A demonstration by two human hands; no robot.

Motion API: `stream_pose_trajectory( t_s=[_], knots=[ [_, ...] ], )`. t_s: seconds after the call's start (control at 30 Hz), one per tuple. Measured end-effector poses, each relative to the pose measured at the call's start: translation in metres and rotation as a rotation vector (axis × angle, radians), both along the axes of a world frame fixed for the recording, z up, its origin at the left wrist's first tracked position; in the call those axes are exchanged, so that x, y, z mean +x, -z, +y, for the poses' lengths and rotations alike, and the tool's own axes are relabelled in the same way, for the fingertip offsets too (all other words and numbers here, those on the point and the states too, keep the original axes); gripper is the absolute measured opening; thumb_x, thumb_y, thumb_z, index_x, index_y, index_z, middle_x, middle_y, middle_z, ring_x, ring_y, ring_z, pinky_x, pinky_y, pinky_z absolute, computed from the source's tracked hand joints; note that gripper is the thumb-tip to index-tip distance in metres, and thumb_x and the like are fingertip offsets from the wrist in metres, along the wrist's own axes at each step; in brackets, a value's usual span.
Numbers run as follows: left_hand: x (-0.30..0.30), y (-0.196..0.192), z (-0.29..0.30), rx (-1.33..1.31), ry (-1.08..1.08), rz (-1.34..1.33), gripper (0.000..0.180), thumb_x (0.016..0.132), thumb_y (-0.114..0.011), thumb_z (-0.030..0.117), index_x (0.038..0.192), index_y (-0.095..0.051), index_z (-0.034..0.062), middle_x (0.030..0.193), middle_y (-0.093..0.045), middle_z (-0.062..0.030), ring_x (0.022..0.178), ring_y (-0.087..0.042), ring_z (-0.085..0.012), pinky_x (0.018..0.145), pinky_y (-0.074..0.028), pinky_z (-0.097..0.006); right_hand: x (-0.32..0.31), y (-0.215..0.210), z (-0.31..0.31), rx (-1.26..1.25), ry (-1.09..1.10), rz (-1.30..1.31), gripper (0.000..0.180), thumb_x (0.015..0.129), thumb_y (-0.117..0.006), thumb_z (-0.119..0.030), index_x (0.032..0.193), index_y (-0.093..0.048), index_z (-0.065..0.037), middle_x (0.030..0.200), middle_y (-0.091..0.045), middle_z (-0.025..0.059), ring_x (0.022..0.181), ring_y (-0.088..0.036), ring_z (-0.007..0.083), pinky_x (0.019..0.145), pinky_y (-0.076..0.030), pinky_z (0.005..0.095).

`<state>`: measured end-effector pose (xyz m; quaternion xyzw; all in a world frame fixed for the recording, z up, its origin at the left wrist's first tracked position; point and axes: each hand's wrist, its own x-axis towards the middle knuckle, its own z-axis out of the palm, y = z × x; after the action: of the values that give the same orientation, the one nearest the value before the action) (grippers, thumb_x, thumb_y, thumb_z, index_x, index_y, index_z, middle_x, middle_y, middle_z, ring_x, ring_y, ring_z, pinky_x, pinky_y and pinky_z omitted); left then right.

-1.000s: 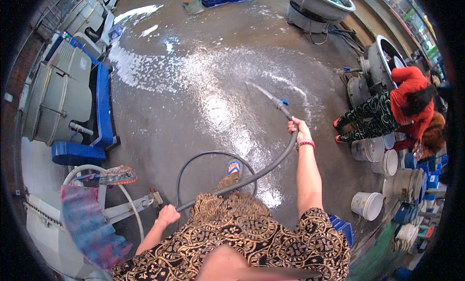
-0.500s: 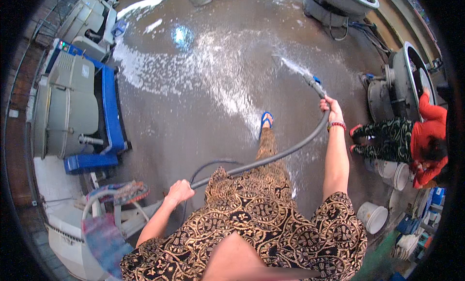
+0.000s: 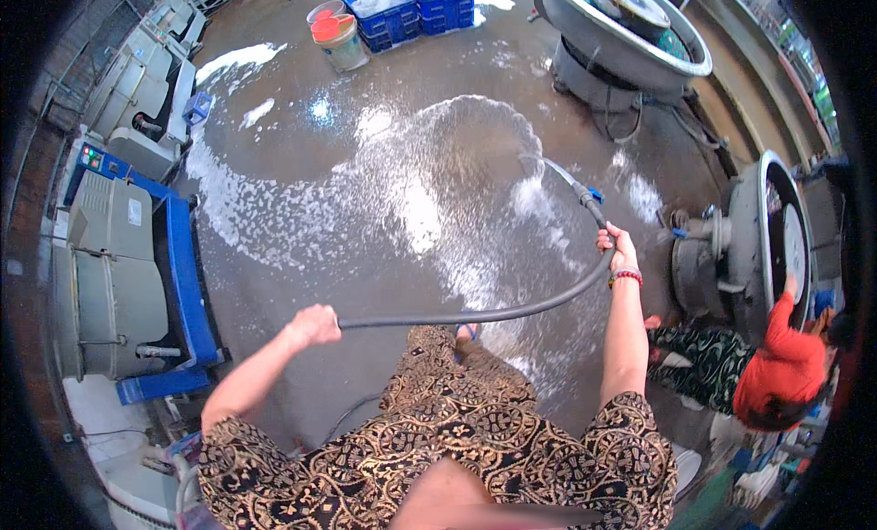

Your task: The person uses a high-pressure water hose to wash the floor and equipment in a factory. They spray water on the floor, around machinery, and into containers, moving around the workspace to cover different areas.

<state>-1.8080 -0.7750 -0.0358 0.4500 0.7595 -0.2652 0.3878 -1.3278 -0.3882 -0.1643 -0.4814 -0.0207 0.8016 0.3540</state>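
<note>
A dark grey hose (image 3: 512, 312) runs in a curve across the front of me. My left hand (image 3: 316, 325) is closed around it at the left. Farther right and ahead, my right hand (image 3: 620, 245) grips it just behind the nozzle (image 3: 585, 195), which has a blue valve handle. Water (image 3: 557, 171) shoots from the nozzle toward the far left and lands on the wet floor. White foam (image 3: 283, 221) spreads in patches over the floor around that spot. A red beaded bracelet (image 3: 626, 275) circles my right wrist.
Grey machines with a blue frame (image 3: 187, 274) line the left. Large round tubs (image 3: 630, 37) stand far right, another tub (image 3: 772, 256) nearer. A person in red (image 3: 776, 379) bends beside it. Blue crates (image 3: 379, 14) and a bucket (image 3: 340, 44) stand at the far side.
Both hands have moved, with the left one raised forward and the right one slightly nearer me. The view has tilted up, bringing the crates and bucket into sight. Water keeps running.
</note>
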Motion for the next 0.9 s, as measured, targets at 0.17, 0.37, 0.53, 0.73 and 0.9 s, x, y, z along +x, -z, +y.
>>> stream_pose_trajectory(
  t_s=[0.17, 0.37, 0.53, 0.73, 0.9],
  knots=[
    [-0.033, 0.016, 0.136, 0.098, 0.199, 0.074, 0.028, 0.065, -0.054, 0.018, 0.082, -0.067, 0.001, 0.084, -0.064, -0.0215, 0.083, -0.064, -0.0351, 0.074, -0.051, -0.043, 0.0, -0.019, 0.095, 0.064, -0.007, 0.027, 0.016, 0.086, -0.053, -0.011, 0.089, -0.039, -0.003, 0.068, -0.046, 0.0061, 0.047, -0.038, 0.0101, 0.039, -0.034, 0.0203],
    [-0.063, 0.082, 0.244, 0.167, 0.297, 0.001, 0.028, 0.064, -0.056, 0.02, 0.082, -0.067, 0.0019, 0.085, -0.065, -0.02, 0.083, -0.064, -0.0337, 0.072, -0.052, -0.042, -0.01, -0.02, 0.198, 0.09, -0.03, 0.039, 0.016, 0.085, -0.054, -0.011, 0.088, -0.04, -0.003, 0.068, -0.048, 0.0069, 0.05, -0.041, 0.0106, 0.038, -0.034, 0.02],
    [-0.091, 0.138, 0.306, 0.291, 0.374, -0.091, 0.028, 0.064, -0.06, 0.026, 0.079, -0.067, 0.0037, 0.081, -0.065, -0.0186, 0.08, -0.063, -0.0342, 0.07, -0.052, -0.044, -0.04, -0.034, 0.268, 0.108, -0.106, -0.042, 0.017, 0.085, -0.055, -0.012, 0.09, -0.041, -0.002, 0.07, -0.048, 0.0066, 0.048, -0.041, 0.0105, 0.038, -0.034, 0.02],
    [-0.107, 0.218, 0.384, 0.213, 0.397, -0.22, 0.029, 0.07, -0.064, 0.032, 0.088, -0.066, 0.0099, 0.086, -0.065, -0.0151, 0.085, -0.062, -0.0319, 0.074, -0.05, -0.045, -0.088, -0.042, 0.341, 0.107, -0.177, -0.053, 0.017, 0.086, -0.054, -0.013, 0.09, -0.04, -0.003, 0.069, -0.047, 0.0051, 0.049, -0.04, 0.0087, 0.037, -0.032, 0.0184],
    [-0.098, 0.268, 0.445, 0.152, 0.325, -0.131, 0.036, 0.072, -0.066, 0.042, 0.101, -0.063, 0.0212, 0.095, -0.066, -0.0066, 0.094, -0.061, -0.0251, 0.08, -0.046, -0.043, -0.128, -0.036, 0.415, 0.174, -0.21, -0.097, 0.016, 0.086, -0.054, -0.011, 0.087, -0.039, -0.006, 0.068, -0.047, 0.0046, 0.05, -0.041, 0.0096, 0.037, -0.032, 0.0193]
  ],
)
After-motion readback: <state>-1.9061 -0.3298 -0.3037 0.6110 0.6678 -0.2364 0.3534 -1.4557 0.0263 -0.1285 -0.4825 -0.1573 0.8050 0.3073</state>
